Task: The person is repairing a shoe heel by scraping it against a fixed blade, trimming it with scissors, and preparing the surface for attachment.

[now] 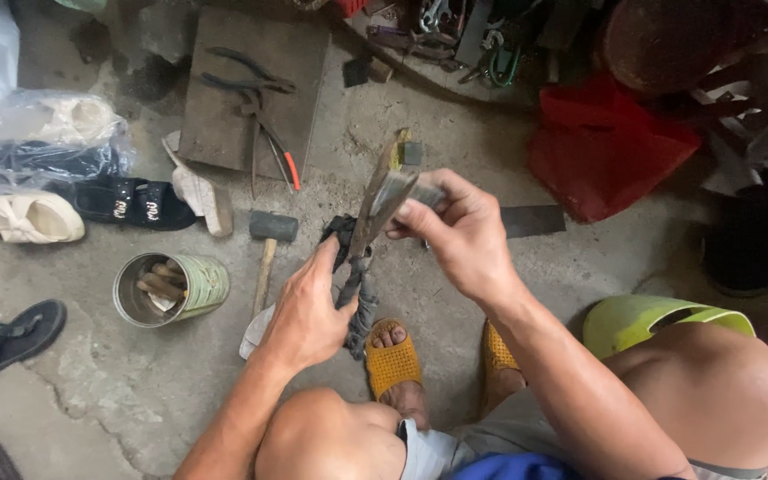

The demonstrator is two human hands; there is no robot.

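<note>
Tin can (172,288) left of left hand (306,311); red bag (604,147) upper right.

Rough grey concrete floor (455,151), cracked and stained; dark rectangular wooden board (224,98); open tin can (190,286); crumpled red plastic bag (606,147); scattered sandals; dim daylight.

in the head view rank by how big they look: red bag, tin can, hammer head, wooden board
1. Wooden board and red bag: they look about alike, so I won't rank them apart.
2. Tin can.
3. Hammer head, smallest.
</note>
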